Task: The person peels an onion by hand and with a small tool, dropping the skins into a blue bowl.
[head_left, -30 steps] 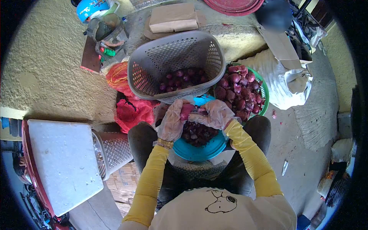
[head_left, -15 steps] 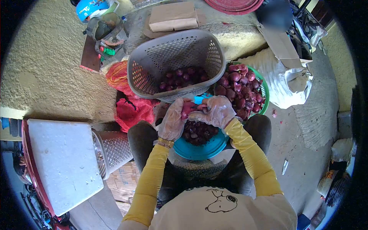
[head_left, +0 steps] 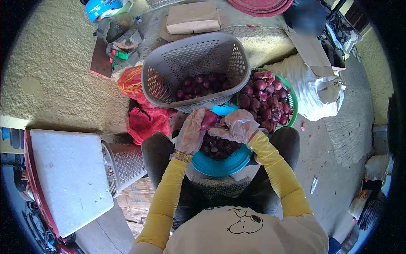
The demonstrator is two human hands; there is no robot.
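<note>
Onion [head_left: 209, 120] | pinched by left hand [head_left: 190, 133], on its inner side | right hand [head_left: 241, 126] close by, its grip unclear

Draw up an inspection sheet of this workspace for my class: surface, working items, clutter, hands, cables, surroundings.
Surface: concrete floor, small reddish scraps on it.
Working items: one red onion in hand; grey perforated basket with more inside; green basket, heaped with others; turquoise basin below the hands, holding dark pieces.
Clutter: red mesh sack; white sack; small pale object, unidentifiable.
Hands: both gloved in clear plastic; left hand grips the onion; right hand beside it, any hold unclear.
Cables: nothing clearly seen.
Surroundings: textured wall; cardboard package; white board.
</note>
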